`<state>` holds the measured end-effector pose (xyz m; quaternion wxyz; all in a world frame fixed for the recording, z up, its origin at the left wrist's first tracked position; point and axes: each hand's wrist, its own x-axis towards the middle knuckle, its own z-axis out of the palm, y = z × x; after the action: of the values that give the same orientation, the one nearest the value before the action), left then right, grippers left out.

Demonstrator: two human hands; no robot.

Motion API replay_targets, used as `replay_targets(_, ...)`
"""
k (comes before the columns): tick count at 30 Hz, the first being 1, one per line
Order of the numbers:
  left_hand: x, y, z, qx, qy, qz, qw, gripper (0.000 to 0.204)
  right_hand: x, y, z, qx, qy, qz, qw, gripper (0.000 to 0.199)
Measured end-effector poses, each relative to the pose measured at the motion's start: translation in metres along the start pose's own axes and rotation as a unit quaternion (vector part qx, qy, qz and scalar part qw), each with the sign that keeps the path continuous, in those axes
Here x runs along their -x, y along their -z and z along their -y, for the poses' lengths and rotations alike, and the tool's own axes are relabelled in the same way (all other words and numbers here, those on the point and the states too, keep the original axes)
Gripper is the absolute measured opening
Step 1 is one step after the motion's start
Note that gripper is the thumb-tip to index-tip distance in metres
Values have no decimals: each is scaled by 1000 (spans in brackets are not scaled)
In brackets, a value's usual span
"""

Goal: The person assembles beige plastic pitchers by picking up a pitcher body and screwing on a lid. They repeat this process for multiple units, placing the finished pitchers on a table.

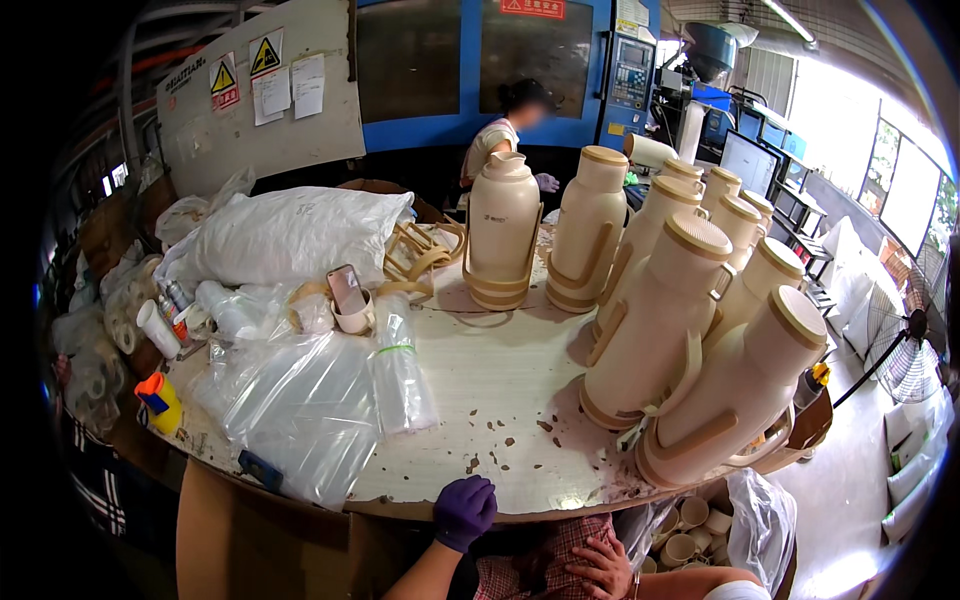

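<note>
My left hand (465,512), in a purple glove, rests at the near edge of the table with its fingers curled into a loose fist; nothing shows in it. My bare right hand (603,563) lies on the checked cloth (540,556) over my lap, fingers spread. Past the edge, the closest flask to my hands is a beige vacuum flask (735,392) with a ribbed lid, at the right. Several more stand behind it. One flask (503,225) at the table's far side shows a spout and no flat lid.
Clear plastic bags (300,405) cover the table's left, beside a cup (354,316) holding a phone (346,290). Beige handles (425,255) lie behind. Cups fill a lined box (765,520) at lower right. Beyond the table, another person (492,140) works near a blue machine (590,90).
</note>
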<state>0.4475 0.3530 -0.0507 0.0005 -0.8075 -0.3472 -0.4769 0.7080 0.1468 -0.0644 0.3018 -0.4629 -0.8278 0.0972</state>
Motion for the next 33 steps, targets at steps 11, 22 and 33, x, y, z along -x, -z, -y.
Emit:
replay_targets(11, 1, 2, 1, -6, -1, -11, 1000, 17, -5, -1, 6, -19, -41, 30, 999, 44)
replay_targets(22, -10, 4, 7, 45, 38, 77, 995, 18, -298, -7, -34, -31, 43, -152, 987, 46)
replay_targets(33, -11, 1, 5, 44, -12, 120, 992, 20, -535, -11, -211, 165, -293, -105, 936, 39)
